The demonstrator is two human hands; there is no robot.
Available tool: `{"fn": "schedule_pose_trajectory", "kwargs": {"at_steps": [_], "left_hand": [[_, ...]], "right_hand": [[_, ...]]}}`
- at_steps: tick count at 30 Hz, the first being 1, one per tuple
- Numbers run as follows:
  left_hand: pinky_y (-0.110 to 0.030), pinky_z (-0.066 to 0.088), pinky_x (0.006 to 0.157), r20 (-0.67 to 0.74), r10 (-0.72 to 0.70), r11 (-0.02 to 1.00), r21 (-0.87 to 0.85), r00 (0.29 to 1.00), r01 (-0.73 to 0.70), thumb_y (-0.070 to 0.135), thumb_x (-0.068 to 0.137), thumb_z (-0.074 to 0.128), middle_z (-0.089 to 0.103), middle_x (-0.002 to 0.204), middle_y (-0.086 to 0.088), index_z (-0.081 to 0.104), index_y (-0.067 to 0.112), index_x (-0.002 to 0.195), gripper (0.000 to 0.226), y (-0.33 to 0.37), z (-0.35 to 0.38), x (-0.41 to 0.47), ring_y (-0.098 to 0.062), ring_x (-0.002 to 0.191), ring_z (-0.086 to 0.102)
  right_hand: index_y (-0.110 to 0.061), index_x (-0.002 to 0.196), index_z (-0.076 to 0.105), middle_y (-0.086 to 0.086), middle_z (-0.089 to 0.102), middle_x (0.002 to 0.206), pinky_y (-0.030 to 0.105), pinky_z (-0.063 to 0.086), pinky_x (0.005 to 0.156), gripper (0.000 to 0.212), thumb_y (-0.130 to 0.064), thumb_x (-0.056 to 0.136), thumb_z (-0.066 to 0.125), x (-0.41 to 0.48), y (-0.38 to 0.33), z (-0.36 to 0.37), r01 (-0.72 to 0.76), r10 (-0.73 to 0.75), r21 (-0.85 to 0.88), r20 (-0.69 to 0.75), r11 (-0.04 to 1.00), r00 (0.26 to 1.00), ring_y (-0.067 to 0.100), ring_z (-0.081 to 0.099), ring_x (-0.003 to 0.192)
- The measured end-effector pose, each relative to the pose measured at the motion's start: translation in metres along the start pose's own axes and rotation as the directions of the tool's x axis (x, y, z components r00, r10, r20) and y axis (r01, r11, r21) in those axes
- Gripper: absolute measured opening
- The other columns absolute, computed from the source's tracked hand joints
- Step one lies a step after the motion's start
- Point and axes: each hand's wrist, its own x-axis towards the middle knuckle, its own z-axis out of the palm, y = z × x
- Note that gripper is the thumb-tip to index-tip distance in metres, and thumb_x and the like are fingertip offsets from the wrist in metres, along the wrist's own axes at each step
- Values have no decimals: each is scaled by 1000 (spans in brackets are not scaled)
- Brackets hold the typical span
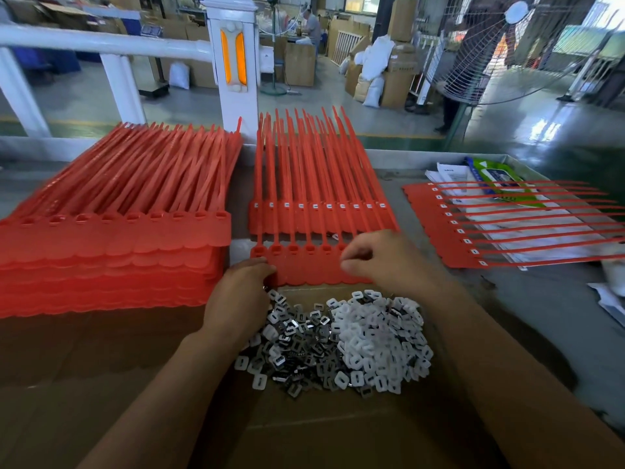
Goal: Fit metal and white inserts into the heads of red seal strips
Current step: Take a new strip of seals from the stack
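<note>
At the centre of the frame, just above your hands, lies the front sheet of red seal strips (pixel 304 269): flat, scalloped heads joined side by side, each with an empty rectangular socket at its top, the thin tails running away from you. Just behind it sits a second red sheet (pixel 321 214) whose sockets already show white. A thick stack of red sheets (pixel 118 238) fills the left of the frame, and another filled sheet (pixel 490 228) lies at the right, its tails pointing to the right edge over some papers.

Below the front sheet, a loose heap spreads over brown cardboard (pixel 135 367): dark metal inserts (pixel 297 336) on the left, white inserts (pixel 378 333) on the right, mixed where they meet. The cardboard rests on a grey table (pixel 527 299). Beyond it you see a white railing (pixel 101 45), a wire-caged fan (pixel 507 55) at upper right, cartons and a shiny workshop floor.

Your left hand (pixel 240 296) lies over the heap's upper left corner, its fingers bent, tips touching the front sheet's left edge; you cannot tell whether they pinch it. Your right hand (pixel 382 258) covers the sheet's right-hand heads, fingers curled and thumb close to the forefinger, blurred; whether an insert sits between them cannot be told.
</note>
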Motion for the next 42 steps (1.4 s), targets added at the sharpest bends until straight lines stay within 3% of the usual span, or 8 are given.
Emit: {"fn": "schedule_pose_trajectory", "kwargs": {"at_steps": [4, 7, 12, 20, 25, 32, 37, 42], "left_hand": [[-26, 30, 103, -13, 3, 1000, 8, 1000, -3, -13, 75, 43, 49, 137, -5, 59, 9, 122, 54, 2, -1, -1, -20, 128, 42], [-27, 34, 98, -12, 19, 1000, 10, 1000, -18, -13, 74, 44, 53, 133, -7, 61, 7, 120, 52, 3, -2, -2, -22, 123, 46], [-30, 38, 91, -16, 30, 1000, 1, 999, -30, -13, 73, 46, 58, 124, -10, 64, 4, 113, 48, 4, -3, -3, -26, 115, 50], [-31, 41, 82, 15, 30, 1000, -6, 999, -30, -8, 71, 56, 62, 114, -10, 68, 7, 102, 37, 2, -4, -1, -25, 106, 54], [-31, 40, 87, 23, 26, 1000, 11, 999, -26, -1, 78, 56, 59, 123, -10, 65, 7, 110, 34, 4, -4, -1, -27, 112, 52], [-33, 39, 89, 25, 35, 995, 96, 999, -38, 3, 82, 53, 57, 122, -6, 65, 9, 111, 32, 4, -4, -1, -25, 112, 48], [-31, 43, 86, 32, 71, 978, 194, 997, -76, 6, 88, 45, 56, 123, -1, 63, 14, 116, 34, 5, -4, -3, -21, 110, 51], [-33, 45, 84, 49, 53, 955, 290, 997, -65, 8, 89, 41, 53, 129, 1, 57, 17, 120, 37, 9, -1, -5, -21, 111, 54]], "right_hand": [[-14, 95, 70, -12, 62, 86, 1, 37, 66, 13, -18, 85, 64, 7, -31, 22, 148, -135, -59, 182, 987, 974, -4, 54, 76], [-13, 97, 69, 0, 66, 98, 21, 44, 76, 15, -19, 86, 62, 11, -44, 39, 163, -136, -108, 222, 981, 966, 12, 59, 90], [-9, 85, 65, 5, 60, 85, 28, 40, 68, 24, -33, 82, 66, 22, -52, 57, 72, -33, -198, 192, 978, 981, 23, 59, 87], [-7, 99, 60, 11, 61, 104, 28, 41, 69, 18, -20, 87, 61, 27, -53, 68, 40, 6, -267, 171, 963, 985, 27, 58, 94], [-18, 80, 47, 7, 58, 101, 29, 40, 71, 14, -20, 92, 54, 24, -51, 55, -26, 47, -78, 283, 997, 958, 19, 55, 91], [-24, 72, 53, -10, 52, 77, 16, 34, 52, 23, -5, 84, 58, 23, -43, 40, -58, 37, 100, 204, 993, 978, 2, 48, 68], [-19, 97, 63, -9, 53, 81, 16, 39, 62, 21, -6, 81, 64, 36, -41, 44, -68, 55, 164, 81, 984, 995, 9, 54, 81], [-21, 67, 63, -13, 55, 62, 19, 42, 64, 20, -5, 77, 70, 55, -44, 50, -70, 73, 199, -6, 977, 997, 2, 53, 61]]}}
